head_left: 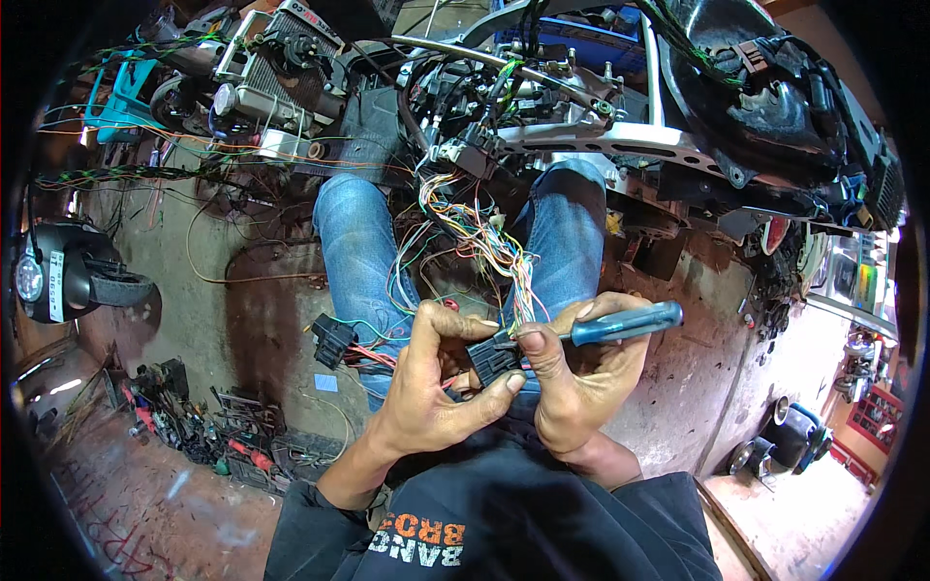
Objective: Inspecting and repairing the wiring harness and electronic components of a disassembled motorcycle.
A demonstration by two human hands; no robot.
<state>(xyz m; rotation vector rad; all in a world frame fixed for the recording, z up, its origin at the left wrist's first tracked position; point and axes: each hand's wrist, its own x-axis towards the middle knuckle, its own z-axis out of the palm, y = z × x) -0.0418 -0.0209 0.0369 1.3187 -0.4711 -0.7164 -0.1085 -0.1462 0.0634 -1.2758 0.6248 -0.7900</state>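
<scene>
My left hand (423, 392) pinches a black multi-pin connector (494, 359) between thumb and fingers, its slotted face turned toward me. In my right hand (589, 387) lies a screwdriver with a translucent blue handle (630, 322), sticking out to the right past the fingers. The right thumb also presses at the connector's right edge, where a bundle of multicoloured wires (484, 237) enters; the screwdriver's tip is hidden there. That bundle runs up between my knees to the motorcycle. A second black connector (332, 341) hangs by my left thigh with red and green wires.
A partly stripped motorcycle with a silver frame (620, 143) stands just ahead, with a radiator (281, 82) to its left. Hand tools (247, 445) lie on the floor at lower left. Loose wires (165, 174) stretch across the left. A dark headlight unit (63, 271) is at far left.
</scene>
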